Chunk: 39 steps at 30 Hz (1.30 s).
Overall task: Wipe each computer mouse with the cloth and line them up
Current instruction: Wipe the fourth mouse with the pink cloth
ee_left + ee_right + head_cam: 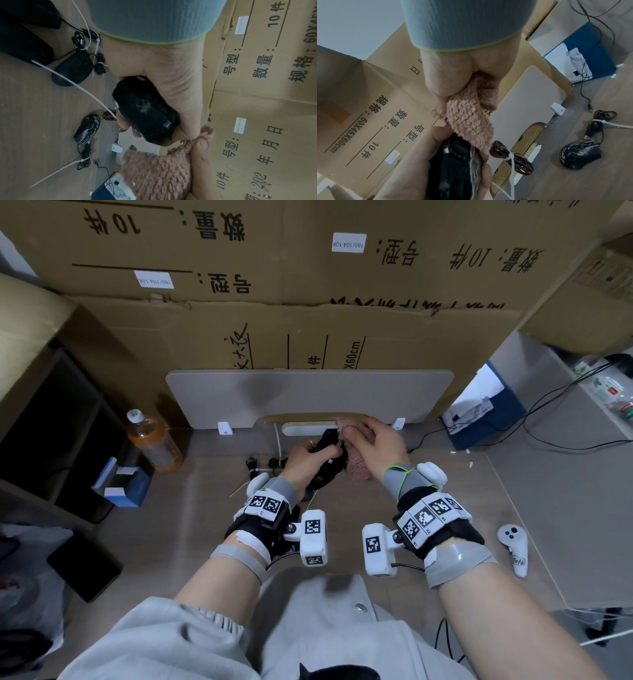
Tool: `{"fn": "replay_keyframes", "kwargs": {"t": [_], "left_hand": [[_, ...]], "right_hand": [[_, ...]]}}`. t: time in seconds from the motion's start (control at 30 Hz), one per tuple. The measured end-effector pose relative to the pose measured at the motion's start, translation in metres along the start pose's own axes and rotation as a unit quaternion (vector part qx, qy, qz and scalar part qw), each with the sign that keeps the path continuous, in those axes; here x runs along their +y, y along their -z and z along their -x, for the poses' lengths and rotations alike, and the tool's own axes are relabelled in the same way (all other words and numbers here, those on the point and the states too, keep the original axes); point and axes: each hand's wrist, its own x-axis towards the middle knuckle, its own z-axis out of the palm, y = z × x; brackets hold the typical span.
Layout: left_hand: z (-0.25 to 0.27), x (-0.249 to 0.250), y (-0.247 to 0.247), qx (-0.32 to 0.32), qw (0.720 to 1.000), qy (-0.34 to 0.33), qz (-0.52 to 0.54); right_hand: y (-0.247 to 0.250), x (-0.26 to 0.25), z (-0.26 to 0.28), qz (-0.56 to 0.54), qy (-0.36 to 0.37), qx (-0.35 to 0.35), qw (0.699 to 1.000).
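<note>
My left hand (310, 458) grips a black mouse (145, 112) with a faint emblem, lifted above the desk near the back middle. My right hand (368, 440) pinches a fuzzy pink cloth (358, 465) and presses it against the front end of that mouse (452, 166). Its braided brown cable (513, 158), bundled with a white tie, hangs beside it. On the desk lie a plain black mouse (73, 69) with a tied cable and a black mouse with silver streaks (88, 128), the latter also in the right wrist view (579, 154).
Cardboard boxes (308, 268) wall in the back. A grey panel (308, 395) stands at the desk's rear. An orange drink bottle (154, 443) and a blue box (123, 484) sit left, a white controller (513, 546) right, a blue folder (486, 409) and cables back right.
</note>
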Motion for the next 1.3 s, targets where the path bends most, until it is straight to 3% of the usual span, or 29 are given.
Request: {"fn": "replay_keyframes", "kwargs": {"t": [0.1, 0.27, 0.5, 0.7, 0.8, 1.0, 1.1, 1.3], "left_hand": [[-0.002, -0.001, 0.001, -0.004, 1.0, -0.014, 0.007], [0.0, 0.001, 0.001, 0.002, 1.0, -0.005, 0.004], [0.004, 0.004, 0.0, -0.026, 0.999, 0.006, 0.043], [0.002, 0.005, -0.001, -0.013, 1.0, 0.004, 0.018], [0.003, 0.007, -0.002, -0.013, 1.0, -0.004, 0.005], [0.002, 0.007, 0.0, -0.024, 0.999, -0.017, 0.03], [0.001, 0.005, 0.002, -0.014, 1.0, -0.017, 0.018], [0.003, 0.006, 0.003, -0.01, 1.0, -0.005, -0.029]], "right_hand": [[-0.003, -0.001, 0.003, 0.022, 0.021, -0.021, 0.999], [0.003, -0.001, 0.001, 0.073, 0.007, 0.026, 0.997], [-0.001, 0.005, -0.001, 0.026, -0.001, 0.035, 0.999], [0.001, 0.005, -0.002, -0.021, -0.009, 0.043, 0.999], [0.005, 0.001, 0.001, -0.058, 0.026, 0.054, 0.997], [0.004, 0.0, 0.001, -0.111, 0.049, -0.039, 0.992], [0.005, 0.003, -0.001, -0.086, 0.073, -0.054, 0.992], [-0.001, 0.006, -0.007, 0.046, 0.034, 0.026, 0.998]]}}
